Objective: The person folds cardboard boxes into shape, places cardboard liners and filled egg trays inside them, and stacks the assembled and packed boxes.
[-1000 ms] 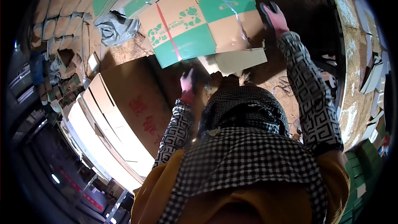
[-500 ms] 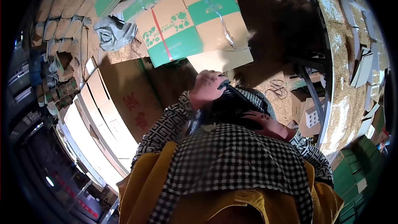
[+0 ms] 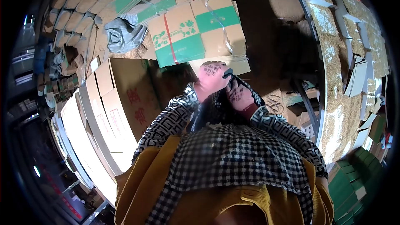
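Observation:
In front of my body hangs a black-and-white checked apron point(image 3: 237, 154), its far part lifted and dark inside. My left hand point(image 3: 211, 78) is closed around a dark edge of it, knuckles up, with handwriting on the back. My right hand point(image 3: 240, 96) is right beside it, also written on. Its fingers are bent at the same dark cloth, close to the left hand's fingertips; the fingertips themselves are partly hidden. Patterned black-and-white sleeves cover both arms. Beyond the hands lies a stack of flattened green-and-brown cartons point(image 3: 196, 33), with red and clear straps.
A large brown carton point(image 3: 129, 96) with red writing stands to the left. Behind it lies a crumpled grey plastic sack point(image 3: 125, 35). At the right runs a long raised bed of grainy brown material point(image 3: 333, 71) with white dividers. Green boxes point(image 3: 348, 183) are piled at lower right.
My right hand has come up and left from the dark inside of the apron to beside my left hand. The left hand keeps its hold. The view has shifted slightly.

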### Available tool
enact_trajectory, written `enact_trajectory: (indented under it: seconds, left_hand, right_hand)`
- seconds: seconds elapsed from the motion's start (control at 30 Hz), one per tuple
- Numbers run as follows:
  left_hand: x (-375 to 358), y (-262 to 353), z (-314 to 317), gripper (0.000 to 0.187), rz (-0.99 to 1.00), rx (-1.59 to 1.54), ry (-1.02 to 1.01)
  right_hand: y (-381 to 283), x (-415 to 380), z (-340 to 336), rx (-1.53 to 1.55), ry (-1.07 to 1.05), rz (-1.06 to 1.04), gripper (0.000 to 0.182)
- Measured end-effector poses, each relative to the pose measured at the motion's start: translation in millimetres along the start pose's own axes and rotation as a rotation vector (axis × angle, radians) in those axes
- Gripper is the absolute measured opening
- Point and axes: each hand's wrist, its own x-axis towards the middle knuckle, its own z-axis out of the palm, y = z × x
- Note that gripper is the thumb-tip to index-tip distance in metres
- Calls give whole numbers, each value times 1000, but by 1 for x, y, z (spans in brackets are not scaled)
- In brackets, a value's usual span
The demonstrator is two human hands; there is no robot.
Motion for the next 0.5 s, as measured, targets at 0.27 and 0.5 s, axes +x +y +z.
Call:
enact_trajectory:
  seconds: [0.27, 0.5]
  left_hand:
    - [5, 15, -15, 21, 32, 13, 6]
    - [7, 13, -11, 20, 81, -9, 44]
  right_hand:
    - [46, -64, 1, 728, 81, -452, 42]
    - [77, -76, -64, 1534, -666, -83, 48]
